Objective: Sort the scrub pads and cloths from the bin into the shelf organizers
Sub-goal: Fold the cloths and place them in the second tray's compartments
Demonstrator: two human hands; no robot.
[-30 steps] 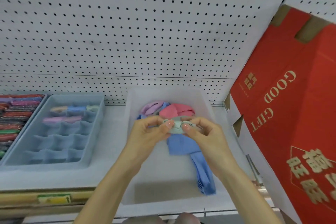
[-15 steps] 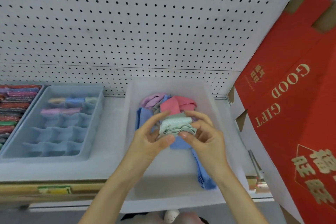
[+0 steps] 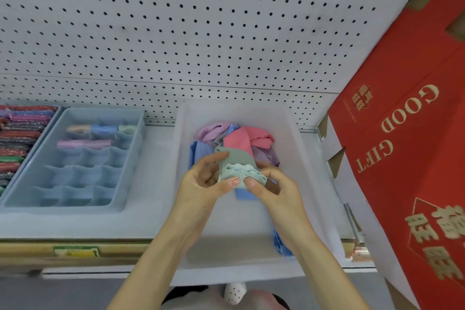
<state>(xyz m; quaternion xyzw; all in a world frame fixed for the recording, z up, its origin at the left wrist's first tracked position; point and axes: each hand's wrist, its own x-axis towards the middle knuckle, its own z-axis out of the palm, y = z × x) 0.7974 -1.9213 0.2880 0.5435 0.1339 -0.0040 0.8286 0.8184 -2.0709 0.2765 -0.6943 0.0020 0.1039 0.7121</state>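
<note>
We see a left hand (image 3: pixel 206 178) and a right hand (image 3: pixel 274 186) meeting over the middle of a translucent white plastic bin (image 3: pixel 239 229), both pinching one pale green folded cloth (image 3: pixel 237 166). Each thumb presses on the near face of the cloth's bunched, wavy edge, thumb tips almost touching, while the other fingers curl behind it, so both hands are clamped on the same cloth. It is lifted clear of the pile, its flat grey-green flap rising toward twelve o'clock.

Behind the hands, at twelve o'clock in the bin, lie a loose coral-pink cloth (image 3: pixel 239 138), a lilac cloth (image 3: pixel 211 131) and a light blue cloth (image 3: pixel 198 151), heaped together. Another blue cloth (image 3: pixel 279 244) sits in the bin's near corner at five o'clock.

At nine o'clock from the bin, on the same white shelf (image 3: pixel 156 184), stands a pale blue plastic organizer with wavy cells (image 3: pixel 130 158). We see rolled pastel cloths (image 3: pixel 100 129) in its two far rows. Further toward nine o'clock a second tray holds multicoloured scrub pads (image 3: pixel 20 133). At three o'clock leans a red cardboard gift box with gold lettering (image 3: pixel 402 158), and white pegboard (image 3: pixel 201 33) fills twelve o'clock
</note>
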